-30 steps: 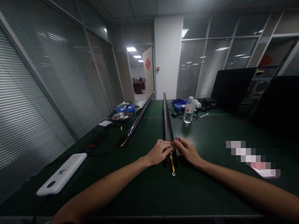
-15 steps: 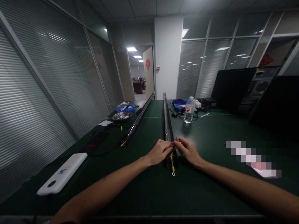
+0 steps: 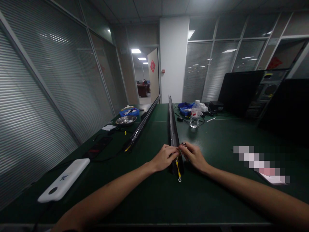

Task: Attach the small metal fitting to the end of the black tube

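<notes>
A long dark bar [image 3: 173,125] runs away from me down the middle of the green table. At its near end my left hand [image 3: 165,157] bends its fingers over the bar, their tips meeting those of my right hand [image 3: 193,157]. Both hands are closed in a pinch; what lies between the fingertips is too small to make out. A bit of shiny metal shows at my right fingers. Below the hands a yellow wire [image 3: 178,169] with a ring terminal [image 3: 179,180] sticks out toward me.
A second long bar [image 3: 142,124] lies to the left. Further left are a white case [image 3: 65,180], a metal bowl [image 3: 126,120] and a blue tray [image 3: 130,112]. A water bottle [image 3: 195,114] stands back right, with computer equipment [image 3: 253,93] beyond.
</notes>
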Demonstrator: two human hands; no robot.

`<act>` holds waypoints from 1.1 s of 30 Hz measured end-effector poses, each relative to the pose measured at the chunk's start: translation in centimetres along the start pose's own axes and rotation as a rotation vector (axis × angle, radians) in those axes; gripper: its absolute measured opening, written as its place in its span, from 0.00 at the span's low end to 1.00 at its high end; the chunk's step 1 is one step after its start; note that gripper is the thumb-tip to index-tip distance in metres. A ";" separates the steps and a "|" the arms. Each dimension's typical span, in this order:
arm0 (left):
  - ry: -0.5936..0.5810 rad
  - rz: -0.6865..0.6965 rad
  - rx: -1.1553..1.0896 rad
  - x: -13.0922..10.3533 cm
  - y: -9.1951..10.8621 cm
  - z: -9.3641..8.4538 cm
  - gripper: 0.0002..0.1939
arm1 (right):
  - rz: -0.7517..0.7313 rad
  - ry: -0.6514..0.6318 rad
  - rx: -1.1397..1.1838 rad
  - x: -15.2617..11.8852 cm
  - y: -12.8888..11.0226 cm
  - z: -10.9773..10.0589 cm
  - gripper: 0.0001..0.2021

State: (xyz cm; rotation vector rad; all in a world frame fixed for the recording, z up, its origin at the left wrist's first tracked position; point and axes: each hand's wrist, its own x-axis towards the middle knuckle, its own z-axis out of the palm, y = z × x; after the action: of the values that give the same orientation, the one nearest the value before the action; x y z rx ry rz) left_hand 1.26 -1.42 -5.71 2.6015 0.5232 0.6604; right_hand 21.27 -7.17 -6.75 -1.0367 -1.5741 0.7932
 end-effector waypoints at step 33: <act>-0.007 -0.008 0.006 0.1 0.0 0.0 0.09 | 0.004 -0.010 0.009 -0.1 0.2 0.0 0.22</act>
State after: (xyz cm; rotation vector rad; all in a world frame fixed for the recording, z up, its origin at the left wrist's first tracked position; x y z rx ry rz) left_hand 1.34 -1.38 -5.71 2.6054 0.5334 0.6473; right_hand 21.34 -7.15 -6.92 -1.0308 -1.5762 0.8086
